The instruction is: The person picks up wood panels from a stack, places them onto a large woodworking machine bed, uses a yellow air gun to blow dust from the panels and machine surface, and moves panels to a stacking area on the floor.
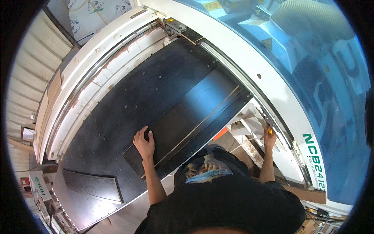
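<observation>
A long dark wood-grain panel (173, 128) lies flat on the black table (117, 113), with a thin pale edge running along its near side. My left hand (144, 145) rests on the panel's left part, fingers stretched and thumb apart. Off the table to the right, my right hand (269, 139) is closed around a slim hand tool (270, 130) with yellow on its body and a thin greyish end pointing up. Its exact kind is too small to make out.
A smaller dark wood-grain panel (93, 185) lies at the table's left end. A white machine frame with a blue transparent cover (311, 78) rises on the right. Behind the table runs a white rail beam (97, 66). An orange piece (220, 133) shows below the table's edge.
</observation>
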Motion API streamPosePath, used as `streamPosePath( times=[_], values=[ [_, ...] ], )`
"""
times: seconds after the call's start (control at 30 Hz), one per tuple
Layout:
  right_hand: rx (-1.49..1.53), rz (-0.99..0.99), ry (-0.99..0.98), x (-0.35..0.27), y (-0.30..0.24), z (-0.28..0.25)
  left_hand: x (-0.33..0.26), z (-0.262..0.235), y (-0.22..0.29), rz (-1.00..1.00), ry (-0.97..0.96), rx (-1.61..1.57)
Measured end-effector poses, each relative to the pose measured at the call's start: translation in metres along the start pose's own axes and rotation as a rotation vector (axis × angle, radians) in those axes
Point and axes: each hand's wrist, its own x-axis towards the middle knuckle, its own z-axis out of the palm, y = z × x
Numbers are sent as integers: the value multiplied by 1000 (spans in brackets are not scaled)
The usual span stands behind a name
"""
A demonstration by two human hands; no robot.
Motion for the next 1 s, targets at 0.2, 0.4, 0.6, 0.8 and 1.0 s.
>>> streamPosePath(
  times=[0.2, 0.4, 0.6, 0.8, 1.0],
  values=[
    [-141, -184, 102, 14, 39, 8, 3, 0, 4, -46, -23, -17],
    [-261, -116, 176, 14, 40, 11, 3, 4, 6, -42, -9, 15],
    [-283, -102, 156, 11, 27, 9, 8, 7, 5, -24, -16, 11],
    [-249, -124, 254, 11, 28, 18, 16, 13, 10, -20, -38, 82],
    [-261, -95, 210, 17, 39, 21, 23, 29, 20, 39, -60, 67]
  ],
)
